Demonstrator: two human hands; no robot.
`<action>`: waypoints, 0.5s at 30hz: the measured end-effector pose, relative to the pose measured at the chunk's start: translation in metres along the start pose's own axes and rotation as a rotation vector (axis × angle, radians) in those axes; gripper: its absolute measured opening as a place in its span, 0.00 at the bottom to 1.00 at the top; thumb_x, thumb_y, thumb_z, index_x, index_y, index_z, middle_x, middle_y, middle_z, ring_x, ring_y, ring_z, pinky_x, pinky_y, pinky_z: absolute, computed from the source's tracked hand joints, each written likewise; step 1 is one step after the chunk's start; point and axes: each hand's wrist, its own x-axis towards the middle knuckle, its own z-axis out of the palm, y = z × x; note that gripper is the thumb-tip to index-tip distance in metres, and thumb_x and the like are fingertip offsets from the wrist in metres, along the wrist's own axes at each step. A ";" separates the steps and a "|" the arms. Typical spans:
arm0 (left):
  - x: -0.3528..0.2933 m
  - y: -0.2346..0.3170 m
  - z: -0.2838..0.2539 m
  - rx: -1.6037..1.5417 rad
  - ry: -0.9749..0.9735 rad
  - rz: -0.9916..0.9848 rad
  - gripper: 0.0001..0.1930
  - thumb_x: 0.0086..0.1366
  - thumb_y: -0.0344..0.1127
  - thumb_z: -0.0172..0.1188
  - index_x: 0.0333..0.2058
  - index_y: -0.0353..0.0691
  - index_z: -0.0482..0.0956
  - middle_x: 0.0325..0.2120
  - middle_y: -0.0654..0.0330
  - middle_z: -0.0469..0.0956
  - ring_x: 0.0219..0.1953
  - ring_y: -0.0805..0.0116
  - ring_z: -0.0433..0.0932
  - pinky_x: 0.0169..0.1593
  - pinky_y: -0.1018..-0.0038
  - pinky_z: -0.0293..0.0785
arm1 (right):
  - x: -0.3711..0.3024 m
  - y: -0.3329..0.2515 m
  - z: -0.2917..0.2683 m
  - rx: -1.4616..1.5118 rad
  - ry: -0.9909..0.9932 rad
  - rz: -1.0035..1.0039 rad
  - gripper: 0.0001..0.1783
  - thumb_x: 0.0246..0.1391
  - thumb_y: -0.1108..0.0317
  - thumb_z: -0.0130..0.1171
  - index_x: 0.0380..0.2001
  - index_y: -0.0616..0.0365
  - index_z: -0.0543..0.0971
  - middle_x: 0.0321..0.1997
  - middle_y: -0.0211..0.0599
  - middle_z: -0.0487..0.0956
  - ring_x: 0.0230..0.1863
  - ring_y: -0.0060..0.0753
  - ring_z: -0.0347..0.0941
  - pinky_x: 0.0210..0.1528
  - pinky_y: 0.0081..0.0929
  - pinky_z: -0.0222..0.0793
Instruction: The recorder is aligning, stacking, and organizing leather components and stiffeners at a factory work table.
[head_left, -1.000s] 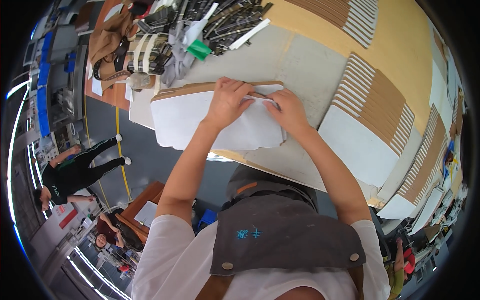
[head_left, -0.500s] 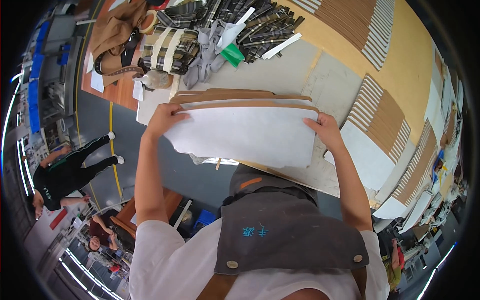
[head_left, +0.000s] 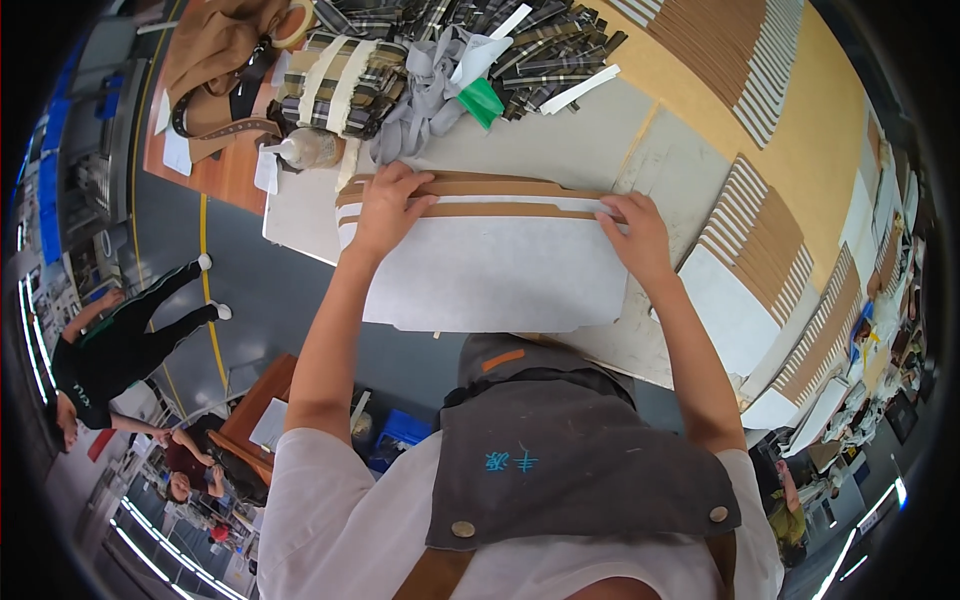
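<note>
Across the table's front edge lies a pale panel with a brown strip along its far edge. Behind it, further brown-edged panels overlap in a low stack, their strips showing in staggered steps. My left hand grips the left end of the overlapping panels, fingers bent over the rear strips and thumb towards the front strip. My right hand pinches the panels' far right corner, its fingers curled over the edge. The undersides of the panels and parts of the fingertips are hidden.
Fanned rows of brown-and-white panels lie to the right. Plaid fabric strips, a plaid bundle, grey cloth and a clear bottle sit at the back. A person in dark clothes is off to the left.
The front panel has come down level with the stack, its strip now in line with the others. My left hand has shifted right and farther back; my right hand has moved slightly left.
</note>
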 end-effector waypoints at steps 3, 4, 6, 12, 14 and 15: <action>0.007 0.006 0.002 0.006 -0.050 -0.034 0.09 0.44 0.31 0.66 0.27 0.41 0.77 0.27 0.62 0.71 0.36 0.59 0.69 0.40 0.65 0.63 | 0.009 -0.019 0.018 -0.207 0.049 -0.173 0.13 0.44 0.68 0.60 0.37 0.55 0.77 0.38 0.33 0.73 0.43 0.38 0.66 0.45 0.32 0.62; 0.007 0.006 0.003 0.002 -0.053 -0.032 0.09 0.44 0.31 0.66 0.27 0.41 0.77 0.27 0.62 0.71 0.36 0.59 0.69 0.40 0.65 0.63 | 0.011 -0.024 0.023 -0.268 0.039 -0.212 0.16 0.43 0.68 0.60 0.39 0.54 0.77 0.41 0.33 0.72 0.47 0.38 0.63 0.50 0.34 0.59; 0.008 0.004 0.003 -0.069 -0.062 -0.035 0.09 0.43 0.29 0.66 0.25 0.40 0.76 0.24 0.62 0.71 0.32 0.59 0.70 0.37 0.65 0.65 | 0.010 -0.025 0.034 -0.266 0.001 -0.230 0.17 0.43 0.70 0.60 0.40 0.55 0.76 0.41 0.32 0.72 0.47 0.37 0.64 0.52 0.37 0.56; 0.006 0.007 -0.005 -0.029 0.034 0.271 0.07 0.43 0.23 0.63 0.23 0.39 0.77 0.19 0.61 0.71 0.26 0.60 0.69 0.30 0.67 0.66 | 0.008 -0.033 0.035 -0.188 0.081 -0.293 0.14 0.42 0.71 0.60 0.36 0.55 0.77 0.38 0.30 0.73 0.44 0.36 0.65 0.49 0.36 0.58; 0.003 0.007 -0.006 -0.030 0.026 0.307 0.07 0.43 0.22 0.63 0.24 0.39 0.77 0.19 0.61 0.71 0.26 0.60 0.70 0.32 0.67 0.66 | 0.008 -0.035 0.034 -0.155 0.075 -0.267 0.10 0.42 0.72 0.59 0.32 0.55 0.76 0.35 0.29 0.73 0.41 0.35 0.66 0.47 0.37 0.58; 0.002 0.008 -0.006 -0.030 0.020 0.343 0.07 0.43 0.22 0.62 0.24 0.39 0.77 0.20 0.62 0.71 0.27 0.61 0.70 0.33 0.66 0.66 | 0.009 -0.034 0.034 -0.156 0.077 -0.266 0.10 0.42 0.72 0.59 0.32 0.55 0.76 0.35 0.29 0.73 0.41 0.35 0.66 0.47 0.37 0.58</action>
